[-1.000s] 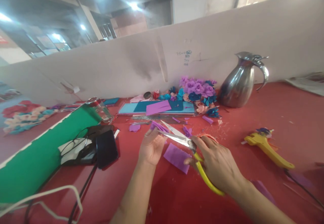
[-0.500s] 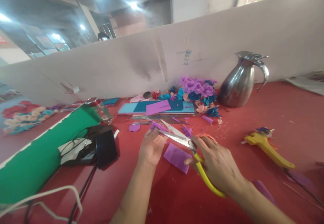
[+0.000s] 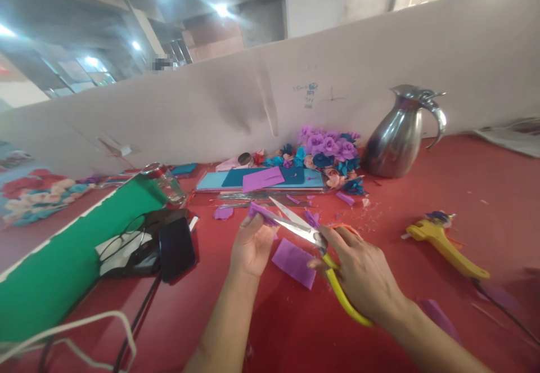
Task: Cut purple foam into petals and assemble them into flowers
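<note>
The left hand [image 3: 254, 246] has its fingers pinched on a little purple piece [image 3: 261, 213] over the red tabletop [image 3: 320, 333], and the right hand [image 3: 366, 270] is hanging onto yellow-handled scissors [image 3: 310, 233], blades open right by it.

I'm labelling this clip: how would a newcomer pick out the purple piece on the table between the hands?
On the red table, find the yellow-handled scissors in the right hand. Just below their blades in the picture lies a purple rectangle. It outsizes the nearby scraps and, unlike the purple sheet on the blue stack, lies directly on the tabletop.
</note>
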Demonstrator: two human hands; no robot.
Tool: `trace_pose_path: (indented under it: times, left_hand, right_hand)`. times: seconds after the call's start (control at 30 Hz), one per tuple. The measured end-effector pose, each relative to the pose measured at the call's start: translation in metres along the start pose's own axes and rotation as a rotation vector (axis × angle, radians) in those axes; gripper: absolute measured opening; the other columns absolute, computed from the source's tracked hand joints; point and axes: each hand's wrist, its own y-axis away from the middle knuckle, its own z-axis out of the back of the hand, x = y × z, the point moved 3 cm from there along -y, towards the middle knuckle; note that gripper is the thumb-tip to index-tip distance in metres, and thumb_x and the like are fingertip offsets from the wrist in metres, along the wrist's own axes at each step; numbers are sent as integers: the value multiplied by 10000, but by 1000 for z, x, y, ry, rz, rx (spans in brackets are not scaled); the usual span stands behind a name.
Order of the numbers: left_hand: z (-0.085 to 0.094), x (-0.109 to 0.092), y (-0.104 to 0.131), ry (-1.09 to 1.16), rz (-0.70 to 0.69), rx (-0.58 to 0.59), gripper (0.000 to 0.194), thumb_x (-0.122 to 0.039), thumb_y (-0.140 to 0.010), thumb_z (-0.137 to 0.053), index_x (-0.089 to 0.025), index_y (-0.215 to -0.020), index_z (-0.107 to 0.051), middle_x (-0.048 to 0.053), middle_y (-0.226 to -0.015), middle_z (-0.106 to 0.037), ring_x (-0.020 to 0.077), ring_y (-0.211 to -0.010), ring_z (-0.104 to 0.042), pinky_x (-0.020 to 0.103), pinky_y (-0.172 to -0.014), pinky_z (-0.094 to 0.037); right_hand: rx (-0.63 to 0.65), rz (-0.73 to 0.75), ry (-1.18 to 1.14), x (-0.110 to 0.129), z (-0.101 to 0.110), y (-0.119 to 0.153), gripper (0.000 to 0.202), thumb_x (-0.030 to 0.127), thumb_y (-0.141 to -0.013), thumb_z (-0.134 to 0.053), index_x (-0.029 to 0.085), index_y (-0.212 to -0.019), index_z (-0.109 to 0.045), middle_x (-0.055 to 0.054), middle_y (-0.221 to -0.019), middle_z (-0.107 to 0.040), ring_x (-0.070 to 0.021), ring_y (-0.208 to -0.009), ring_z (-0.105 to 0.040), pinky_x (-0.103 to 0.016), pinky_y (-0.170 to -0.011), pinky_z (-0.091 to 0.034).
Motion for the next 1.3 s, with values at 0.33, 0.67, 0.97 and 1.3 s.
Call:
trace_pose_path:
  times: [0.33,0.67,0.97,1.3]
  left_hand:
    - [-1,1,0,-62,-33,11,190,-180,-551,-844,-193,-658,-688,-37,-668,-659,97,-672,-599,281,-791,-486]
    - [-2,0,0,-120,-61,40,168,-181,-555,-838,-203,-645,-698,-21,-672,-670,106,-685,-617,255,-762,-501]
    - [-1,2,2,-84,-50,40,150,-165,-592,-815,-219,-691,-716,-17,-736,-700,125,-737,-629,291,-809,-487]
    - [0,2,2,-116,-38,28,133,-169,-597,-805,-210,-682,-711,-6,-739,-705,153,-768,-643,322,-843,-479]
  right_hand:
    - [-11,-13,68,1,-1,0,303,418,-895,-485,225,-1128,-512,-57,-868,-632,-212,-678,-622,-282,-531,-354]
    - [-26,-9,70,2,-3,1,348,425,-886,-502,229,-1173,-510,-64,-884,-637,-222,-711,-632,-291,-556,-370]
    - [-33,11,54,3,0,1,330,399,-886,-498,210,-1156,-519,-57,-853,-642,-213,-675,-629,-274,-517,-345]
    - [-44,30,40,3,1,1,305,397,-880,-512,208,-1118,-539,-62,-839,-641,-200,-686,-612,-266,-521,-331]
